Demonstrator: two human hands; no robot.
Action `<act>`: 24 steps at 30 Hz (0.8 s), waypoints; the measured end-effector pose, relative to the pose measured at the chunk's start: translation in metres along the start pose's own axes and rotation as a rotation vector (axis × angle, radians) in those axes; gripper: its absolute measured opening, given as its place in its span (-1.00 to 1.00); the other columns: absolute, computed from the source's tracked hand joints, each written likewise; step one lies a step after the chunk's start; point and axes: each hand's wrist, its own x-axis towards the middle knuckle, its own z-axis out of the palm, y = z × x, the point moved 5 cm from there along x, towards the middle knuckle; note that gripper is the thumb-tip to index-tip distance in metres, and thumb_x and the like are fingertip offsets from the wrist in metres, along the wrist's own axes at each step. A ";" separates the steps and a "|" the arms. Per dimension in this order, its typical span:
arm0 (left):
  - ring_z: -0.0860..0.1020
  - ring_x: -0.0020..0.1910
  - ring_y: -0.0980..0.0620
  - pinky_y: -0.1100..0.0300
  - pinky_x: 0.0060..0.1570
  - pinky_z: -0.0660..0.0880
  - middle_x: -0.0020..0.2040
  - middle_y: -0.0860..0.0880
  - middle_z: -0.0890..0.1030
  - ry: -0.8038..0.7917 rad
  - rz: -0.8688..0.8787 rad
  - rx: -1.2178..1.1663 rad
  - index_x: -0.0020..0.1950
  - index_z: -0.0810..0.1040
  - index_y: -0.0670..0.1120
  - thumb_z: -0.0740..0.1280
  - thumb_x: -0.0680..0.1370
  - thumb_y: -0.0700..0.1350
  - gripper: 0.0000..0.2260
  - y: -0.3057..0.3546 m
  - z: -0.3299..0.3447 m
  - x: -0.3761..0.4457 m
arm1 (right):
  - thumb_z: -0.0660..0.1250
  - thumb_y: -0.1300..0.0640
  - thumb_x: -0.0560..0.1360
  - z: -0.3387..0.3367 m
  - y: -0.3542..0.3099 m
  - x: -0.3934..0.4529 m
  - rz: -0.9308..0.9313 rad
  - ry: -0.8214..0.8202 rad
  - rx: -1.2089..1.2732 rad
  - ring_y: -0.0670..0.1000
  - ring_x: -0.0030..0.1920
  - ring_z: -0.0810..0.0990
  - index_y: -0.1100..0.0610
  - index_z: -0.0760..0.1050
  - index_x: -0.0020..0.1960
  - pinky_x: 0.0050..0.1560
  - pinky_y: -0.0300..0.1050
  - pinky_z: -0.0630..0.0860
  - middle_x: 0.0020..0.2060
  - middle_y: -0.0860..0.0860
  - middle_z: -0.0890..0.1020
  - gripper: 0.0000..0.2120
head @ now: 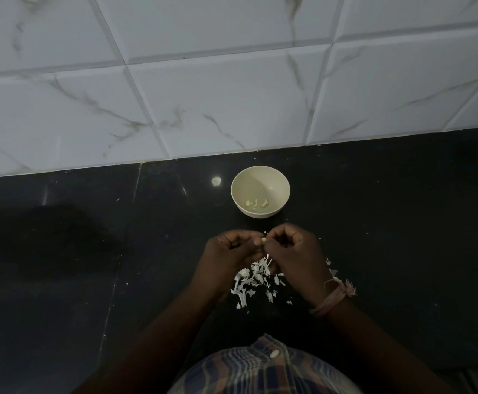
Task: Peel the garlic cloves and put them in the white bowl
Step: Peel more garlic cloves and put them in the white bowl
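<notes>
On the black counter (pixel 61 280) under the tiled wall, the white bowl (pixel 260 177) sat straight ahead, just beyond my left hand (pixel 226 254) and right hand (pixel 297 251), both pinching one garlic clove (pixel 264 240) together.

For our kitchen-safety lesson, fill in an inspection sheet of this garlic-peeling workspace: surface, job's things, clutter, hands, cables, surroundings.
Surface: dark polished counter, with small white flecks scattered on it.
Job's things: white bowl standing beyond the hands, a few peeled cloves inside; one garlic clove pinched between both hands.
Clutter: heap of papery garlic skins on the counter under the hands.
Hands: left hand and right hand both curled on the clove; thread band on the right wrist.
Cables: nothing seen.
Surroundings: marbled white wall tiles behind the counter; checked shirt at the bottom edge.
</notes>
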 end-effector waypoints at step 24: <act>0.59 -0.28 0.07 0.26 -0.22 0.52 -0.29 -0.19 0.66 0.016 0.180 0.376 -0.18 0.66 -0.26 0.36 0.57 -0.35 -0.85 0.008 0.005 0.001 | 0.48 0.16 0.48 0.008 -0.004 -0.008 -0.026 0.035 -0.202 -0.03 -0.53 0.59 0.12 0.62 -0.23 -0.48 -0.23 0.45 -0.45 0.01 0.65 -0.88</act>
